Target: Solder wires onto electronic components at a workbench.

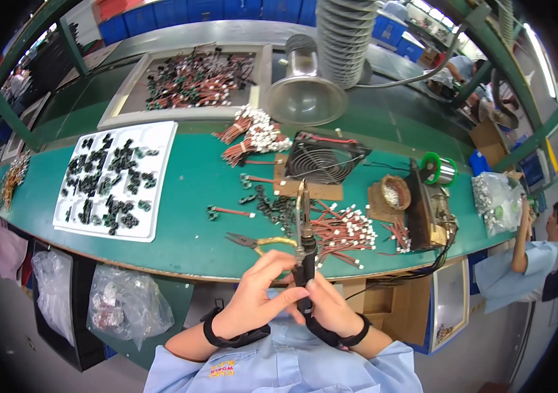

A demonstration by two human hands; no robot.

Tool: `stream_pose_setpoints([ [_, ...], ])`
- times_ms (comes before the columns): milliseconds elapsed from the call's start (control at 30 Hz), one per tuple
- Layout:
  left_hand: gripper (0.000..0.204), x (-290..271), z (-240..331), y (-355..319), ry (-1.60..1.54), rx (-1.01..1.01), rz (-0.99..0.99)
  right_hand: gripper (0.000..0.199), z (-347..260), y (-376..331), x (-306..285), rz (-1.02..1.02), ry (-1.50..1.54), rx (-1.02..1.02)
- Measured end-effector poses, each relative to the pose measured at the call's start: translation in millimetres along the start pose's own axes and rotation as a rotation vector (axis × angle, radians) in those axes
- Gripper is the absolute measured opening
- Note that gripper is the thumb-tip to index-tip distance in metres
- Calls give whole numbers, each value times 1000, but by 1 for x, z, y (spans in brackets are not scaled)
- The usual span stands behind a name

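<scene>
In front of my chest a soldering iron [306, 262] stands nearly upright, its metal tip pointing away over the bench. My right hand [332, 306] is closed round its black handle from the right. My left hand [260, 288] grips the handle from the left, thumb across it; part of its fingers is hidden. Just beyond my left fingers lie pliers [259, 242] with yellow handles. Red-wire leads with white connectors [347, 232] are heaped right of the iron. Small black parts [272, 208] are scattered left of it, near a single red lead [231, 211].
A white tray [163, 190] of black and green parts lies left. Behind are a black fan [325, 157], more leads [256, 136] and a fume hood [308, 101]. Right stand a round pot [395, 191] and a green solder spool [439, 169]. People sit at both sides.
</scene>
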State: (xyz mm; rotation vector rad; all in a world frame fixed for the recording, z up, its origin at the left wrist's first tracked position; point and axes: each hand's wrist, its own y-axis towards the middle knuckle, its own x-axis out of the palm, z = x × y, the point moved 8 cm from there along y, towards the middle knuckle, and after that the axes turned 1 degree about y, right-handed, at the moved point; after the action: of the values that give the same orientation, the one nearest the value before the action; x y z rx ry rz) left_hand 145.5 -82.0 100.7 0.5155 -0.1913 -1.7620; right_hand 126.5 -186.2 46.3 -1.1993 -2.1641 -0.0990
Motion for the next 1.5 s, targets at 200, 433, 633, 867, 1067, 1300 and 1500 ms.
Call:
stream_pose_setpoints([
  [200,20,-5,34,18,529,171,233,23,0,-12,-15,148,-355,-189],
  [433,17,14,44,27,868,264,180,19,-4,-13,-22,303,-568,-256],
  [633,16,25,43,26,942,290,182,16,-17,-17,-19,401,-723,-420],
  [867,16,36,33,29,981,325,169,16,-7,-18,-35,445,-693,-371],
  [1067,16,38,26,30,932,310,168,16,-7,-19,-37,526,-725,-355],
  [1300,15,18,34,45,692,248,172,17,-3,-21,-46,462,-644,-362],
  [1500,12,-5,38,66,416,222,188,25,6,-23,-36,312,-543,-339],
])
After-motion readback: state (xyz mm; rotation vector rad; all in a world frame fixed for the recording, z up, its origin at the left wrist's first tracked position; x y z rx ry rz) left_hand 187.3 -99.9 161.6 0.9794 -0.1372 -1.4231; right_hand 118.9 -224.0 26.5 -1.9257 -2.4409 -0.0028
